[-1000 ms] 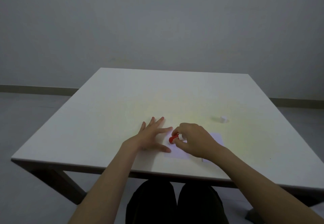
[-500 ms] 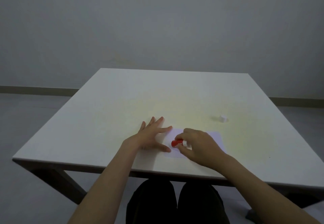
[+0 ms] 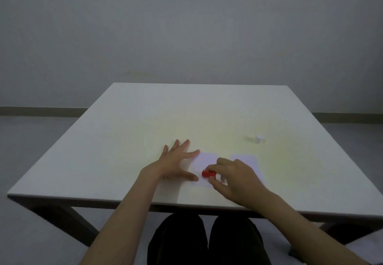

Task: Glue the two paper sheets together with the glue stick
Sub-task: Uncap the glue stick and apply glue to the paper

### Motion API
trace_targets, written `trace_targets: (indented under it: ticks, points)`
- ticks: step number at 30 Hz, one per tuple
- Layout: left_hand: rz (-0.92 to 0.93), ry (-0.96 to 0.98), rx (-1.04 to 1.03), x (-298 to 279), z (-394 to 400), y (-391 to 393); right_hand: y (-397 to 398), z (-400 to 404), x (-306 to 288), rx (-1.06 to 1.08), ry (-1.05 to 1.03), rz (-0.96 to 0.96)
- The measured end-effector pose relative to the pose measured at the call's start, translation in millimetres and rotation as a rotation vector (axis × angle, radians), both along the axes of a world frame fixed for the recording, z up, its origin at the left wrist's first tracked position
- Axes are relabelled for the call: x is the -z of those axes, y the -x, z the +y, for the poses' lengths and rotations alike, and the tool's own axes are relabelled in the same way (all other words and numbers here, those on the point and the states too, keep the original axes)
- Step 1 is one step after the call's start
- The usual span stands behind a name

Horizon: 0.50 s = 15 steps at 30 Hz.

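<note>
Now right hand (image 3: pixel 238 178) grips red cylindrical glue stick (image 3: pixel 208 174) over flat paper (image 3: pixel 204 160).

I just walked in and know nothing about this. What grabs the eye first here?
The red glue stick, the only bright colour, pinched in the right hand near the table's front edge over a pale paper sheet. The left hand lies flat beside it, fingers spread at the sheet's left edge. A small white cap stands alone farther back on the right.
</note>
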<state>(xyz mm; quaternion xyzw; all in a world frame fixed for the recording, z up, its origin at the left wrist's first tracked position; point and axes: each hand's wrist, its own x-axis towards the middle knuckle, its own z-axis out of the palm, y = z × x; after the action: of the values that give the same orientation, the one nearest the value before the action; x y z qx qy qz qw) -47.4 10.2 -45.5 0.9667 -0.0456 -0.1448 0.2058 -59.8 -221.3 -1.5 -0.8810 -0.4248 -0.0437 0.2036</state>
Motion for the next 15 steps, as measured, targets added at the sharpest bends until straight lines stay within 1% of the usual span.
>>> trace_targets:
  ticks: [2, 5, 8, 9, 10, 12, 15]
  points:
    - [0.001, 0.008, -0.004, -1, -1, 1, -5, -5, -2, 0.004, -0.018, 0.072]
    - [-0.001, 0.003, -0.001, -3, -1, 2, -25, -9, -2, 0.104, -0.076, 0.148]
    - [0.003, 0.007, 0.000, -5, -1, 3, -39, -10, 0, 0.269, -0.085, 0.114]
    - [0.006, 0.011, -0.001, -6, -1, 4, -38, -10, 2, 0.293, -0.082, 0.091]
    - [0.009, 0.013, -0.002, -6, -2, 4, -35, -11, 2, 0.287, -0.085, 0.074]
    - [0.012, 0.011, -0.002, -7, -2, 4, -23, -15, 1, 0.204, -0.096, 0.062]
    - [0.007, 0.013, 0.000, -6, -2, 4, -3, -24, 0, 0.080, -0.036, 0.097]
